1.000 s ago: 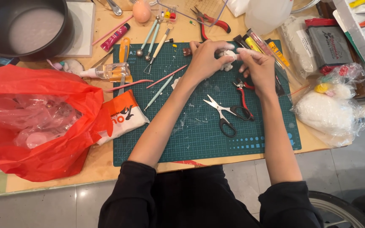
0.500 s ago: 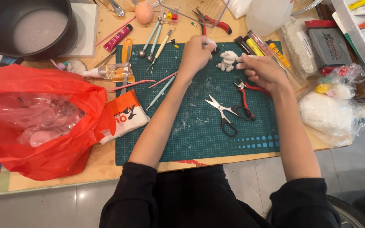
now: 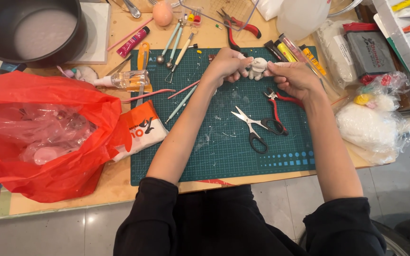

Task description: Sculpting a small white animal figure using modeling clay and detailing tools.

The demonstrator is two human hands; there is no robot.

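Both forearms reach forward over the green cutting mat (image 3: 224,156) on the table (image 3: 119,175), converging at its far edge. The left hand (image 3: 226,66) and right hand (image 3: 296,78) each pinch one side of a small white clay figure (image 3: 258,68) held between them, its long axis running hand to hand. A red plastic bag (image 3: 39,137) lies well left of the left hand. Black-handled scissors (image 3: 251,128) and red-handled pliers (image 3: 277,105) lie just below the hands.

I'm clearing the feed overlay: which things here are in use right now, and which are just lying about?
In use:
left hand
right hand
small white clay figure between them
green cutting mat beneath

Lying about:
black-handled scissors
red-handled pliers
red plastic bag
dark pot
clear spray bottle
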